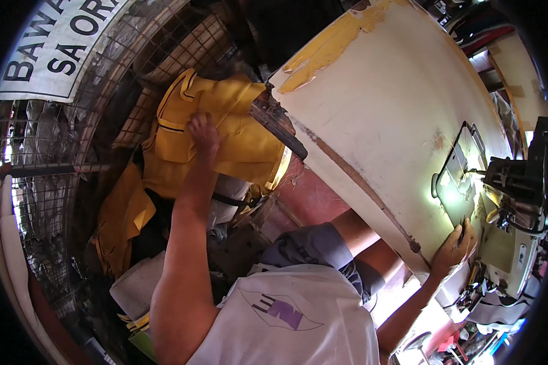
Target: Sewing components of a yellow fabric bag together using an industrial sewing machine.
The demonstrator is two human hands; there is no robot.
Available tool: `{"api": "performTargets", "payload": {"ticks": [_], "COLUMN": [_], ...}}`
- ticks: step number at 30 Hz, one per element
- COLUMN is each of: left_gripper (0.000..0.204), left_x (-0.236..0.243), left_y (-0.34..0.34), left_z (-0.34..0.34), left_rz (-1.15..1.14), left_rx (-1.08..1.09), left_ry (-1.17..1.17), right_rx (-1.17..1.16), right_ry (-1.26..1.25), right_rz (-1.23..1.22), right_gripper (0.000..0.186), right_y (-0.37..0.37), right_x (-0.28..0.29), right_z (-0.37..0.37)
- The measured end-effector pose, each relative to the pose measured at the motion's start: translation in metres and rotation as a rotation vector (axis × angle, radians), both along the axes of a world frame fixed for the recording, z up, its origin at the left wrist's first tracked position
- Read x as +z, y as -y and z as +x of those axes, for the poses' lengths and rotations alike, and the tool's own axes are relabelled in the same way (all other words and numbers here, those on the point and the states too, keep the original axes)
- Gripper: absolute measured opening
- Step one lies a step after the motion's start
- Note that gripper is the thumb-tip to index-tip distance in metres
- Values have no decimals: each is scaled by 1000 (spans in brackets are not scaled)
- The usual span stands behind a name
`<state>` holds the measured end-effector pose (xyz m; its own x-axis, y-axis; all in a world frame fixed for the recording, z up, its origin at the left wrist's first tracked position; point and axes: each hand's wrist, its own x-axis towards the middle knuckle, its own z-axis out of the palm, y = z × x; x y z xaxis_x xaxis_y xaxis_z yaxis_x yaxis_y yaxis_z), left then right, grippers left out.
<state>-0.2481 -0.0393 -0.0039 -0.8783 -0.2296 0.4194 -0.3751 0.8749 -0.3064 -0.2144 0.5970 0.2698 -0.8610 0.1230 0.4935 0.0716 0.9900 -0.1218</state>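
Note:
My left hand [204,135] reaches out to the far left and lies on a heap of yellow sheet material [225,103] with stitched dark lines and folded edges. Its fingers are somewhat apart on the surface, and no separate object shows in them. At the right, my right hand [453,248] rests on the pale worktable [383,103], its fingers stretched toward the lower edge of a shiny, dark-rimmed flat plate [458,188]. A bright lamp glare covers part of that plate. Beside it stands a dark sewing machine [514,179]; the needle area is hard to make out.
The table's near-left corner has a broken, dark wooden edge [277,125]. Wire mesh [49,225] and a white printed sign [61,52] stand at the left. More yellow material [125,222] hangs below the heap. A grey-white machine part [511,258] sits at the right.

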Motion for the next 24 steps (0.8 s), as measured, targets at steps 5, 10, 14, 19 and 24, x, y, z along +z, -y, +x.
{"api": "performTargets", "payload": {"ticks": [5,10,14,19,24], "left_gripper": [57,67,71,76,78], "left_x": [15,-3,-2,25,37], "left_y": [31,40,43,59,88], "left_z": [2,9,2,-8,-1], "left_rz": [333,209,220,546,1158], "left_rx": [112,-42,-5,23,46], "left_ry": [381,421,636,712,642], "right_rx": [-19,-41,-28,-17,-23], "right_ry": [24,38,29,21,26], "right_rz": [9,-38,10,9,10], "right_gripper": [28,28,28,27,28], "right_y": [1,2,0,-1,2], "right_x": [0,0,-1,-1,1], "right_z": [0,-1,0,-1,1]}}
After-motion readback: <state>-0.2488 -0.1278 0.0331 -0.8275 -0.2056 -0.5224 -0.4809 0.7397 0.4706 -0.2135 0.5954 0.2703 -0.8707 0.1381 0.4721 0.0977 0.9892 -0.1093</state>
